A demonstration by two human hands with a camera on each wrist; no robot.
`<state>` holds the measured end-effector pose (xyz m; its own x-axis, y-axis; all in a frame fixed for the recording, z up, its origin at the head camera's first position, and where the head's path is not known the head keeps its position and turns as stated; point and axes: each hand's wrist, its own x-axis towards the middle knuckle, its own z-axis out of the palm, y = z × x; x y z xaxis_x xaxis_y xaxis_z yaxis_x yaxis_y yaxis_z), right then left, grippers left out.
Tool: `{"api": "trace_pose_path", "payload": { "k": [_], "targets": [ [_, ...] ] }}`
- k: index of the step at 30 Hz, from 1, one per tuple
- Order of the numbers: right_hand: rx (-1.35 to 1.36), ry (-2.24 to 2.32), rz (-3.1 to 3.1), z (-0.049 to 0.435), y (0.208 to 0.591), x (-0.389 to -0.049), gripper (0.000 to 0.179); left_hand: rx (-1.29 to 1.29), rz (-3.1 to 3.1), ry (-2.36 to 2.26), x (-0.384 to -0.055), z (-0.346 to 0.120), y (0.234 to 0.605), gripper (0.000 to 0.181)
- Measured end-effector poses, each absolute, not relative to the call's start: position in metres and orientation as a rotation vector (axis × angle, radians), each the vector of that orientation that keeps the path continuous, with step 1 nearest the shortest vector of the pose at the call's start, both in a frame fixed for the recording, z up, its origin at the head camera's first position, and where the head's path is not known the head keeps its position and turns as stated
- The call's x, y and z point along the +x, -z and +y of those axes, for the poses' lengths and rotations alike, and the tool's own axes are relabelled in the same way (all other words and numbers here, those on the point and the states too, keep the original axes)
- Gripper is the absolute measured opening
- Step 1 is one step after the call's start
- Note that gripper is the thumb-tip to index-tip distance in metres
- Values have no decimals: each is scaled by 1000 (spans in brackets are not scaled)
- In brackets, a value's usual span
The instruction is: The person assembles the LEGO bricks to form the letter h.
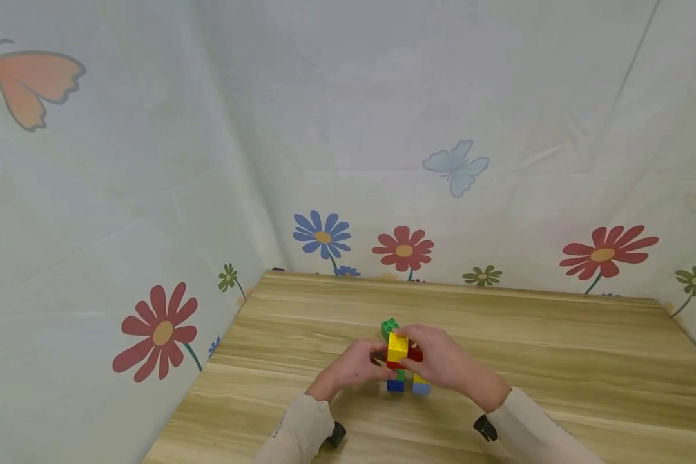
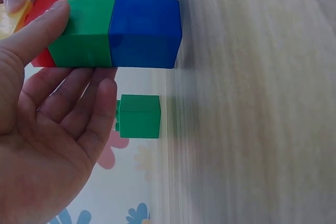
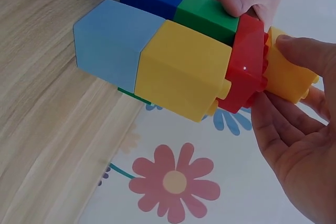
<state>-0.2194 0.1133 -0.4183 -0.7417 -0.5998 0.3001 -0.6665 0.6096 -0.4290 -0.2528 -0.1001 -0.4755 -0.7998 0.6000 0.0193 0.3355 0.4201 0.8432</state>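
Observation:
Both hands are on a small build of toy building bricks on the table. With thumb and fingers, my left hand (image 1: 356,363) grips the green brick (image 2: 83,19), which sits on a dark blue brick (image 2: 144,32). Beside this pair stands a yellow brick (image 3: 178,72) on a light blue brick (image 3: 113,40). A red brick (image 3: 247,61) bridges the top at a slight slant, leaving some studs of that yellow brick showing. My right hand (image 1: 441,357) pinches a smaller yellow brick (image 3: 289,72) at the red brick's studs.
A loose green brick (image 2: 140,116) stands on the wooden table (image 1: 528,341) just behind the build. White cloth (image 1: 383,96) printed with flowers and butterflies hangs along the table's back and left edges.

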Motion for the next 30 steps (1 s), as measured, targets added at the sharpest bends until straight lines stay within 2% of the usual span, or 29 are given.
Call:
{"api": "trace_pose_path", "payload": {
  "k": [18, 30],
  "targets": [
    [1030, -1086, -2804, 116, 414, -233, 35, 768, 2412, -1299, -253, -99, 477, 32],
    [1093, -970, -2809, 110, 409, -229, 37, 782, 2438, -1293, -254, -99, 477, 32]
  ]
}}
